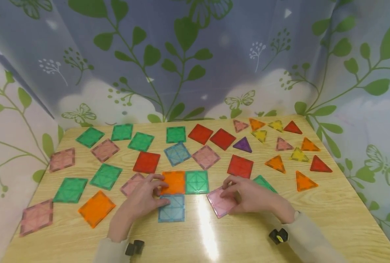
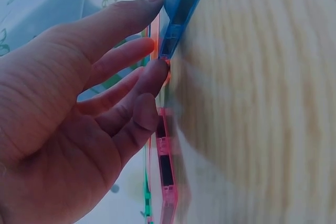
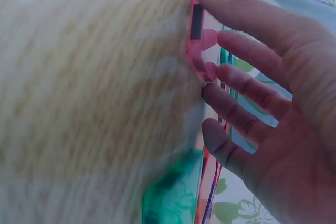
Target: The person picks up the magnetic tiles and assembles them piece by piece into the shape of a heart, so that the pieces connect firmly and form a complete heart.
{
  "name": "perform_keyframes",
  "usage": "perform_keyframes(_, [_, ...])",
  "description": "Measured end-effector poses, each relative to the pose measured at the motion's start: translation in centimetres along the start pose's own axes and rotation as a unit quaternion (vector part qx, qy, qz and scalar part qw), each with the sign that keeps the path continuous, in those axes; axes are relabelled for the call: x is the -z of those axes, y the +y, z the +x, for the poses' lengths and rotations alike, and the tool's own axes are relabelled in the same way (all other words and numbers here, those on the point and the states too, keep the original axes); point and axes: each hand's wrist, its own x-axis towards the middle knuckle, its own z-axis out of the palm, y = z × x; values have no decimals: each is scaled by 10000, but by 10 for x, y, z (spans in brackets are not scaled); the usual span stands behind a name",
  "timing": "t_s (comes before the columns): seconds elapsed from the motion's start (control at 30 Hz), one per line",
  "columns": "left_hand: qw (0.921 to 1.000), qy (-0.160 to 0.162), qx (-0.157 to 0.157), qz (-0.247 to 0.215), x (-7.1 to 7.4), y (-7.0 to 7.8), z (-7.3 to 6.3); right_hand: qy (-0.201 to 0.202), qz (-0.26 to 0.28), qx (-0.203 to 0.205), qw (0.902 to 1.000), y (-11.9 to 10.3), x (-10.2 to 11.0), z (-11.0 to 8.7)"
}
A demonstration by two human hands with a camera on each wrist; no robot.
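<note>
A translucent orange square magnetic tile (image 1: 173, 182), a green square tile (image 1: 196, 182) and a light-blue square tile (image 1: 171, 209) lie edge to edge on the table. My left hand (image 1: 141, 197) rests at their left side, fingers touching the orange tile and thumb on the blue tile, also visible in the left wrist view. Right of them, my right hand (image 1: 247, 195) holds a pink square tile (image 1: 220, 202) between thumb and fingers. It sits slightly turned, apart from the green tile. In the right wrist view, thumb and fingers lie along the pink tile (image 3: 196, 35).
Loose square tiles, such as a red one (image 1: 147, 162) and an orange one (image 1: 97, 209), spread over the left and back of the wooden table (image 1: 241, 241). Small triangle tiles (image 1: 306, 181) lie at the right. A leaf-patterned curtain (image 1: 221, 58) hangs behind.
</note>
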Motion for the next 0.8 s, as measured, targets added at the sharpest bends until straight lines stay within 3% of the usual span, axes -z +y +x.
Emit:
perform_keyframes(0.37, [9996,101,184,-173,-7,9,3,-52,515,-263,9983,-8,-5,8])
perform_keyframes(0.8, [9985,21,199,-518,-12,12,7,-12,604,69,9982,-23,-13,24])
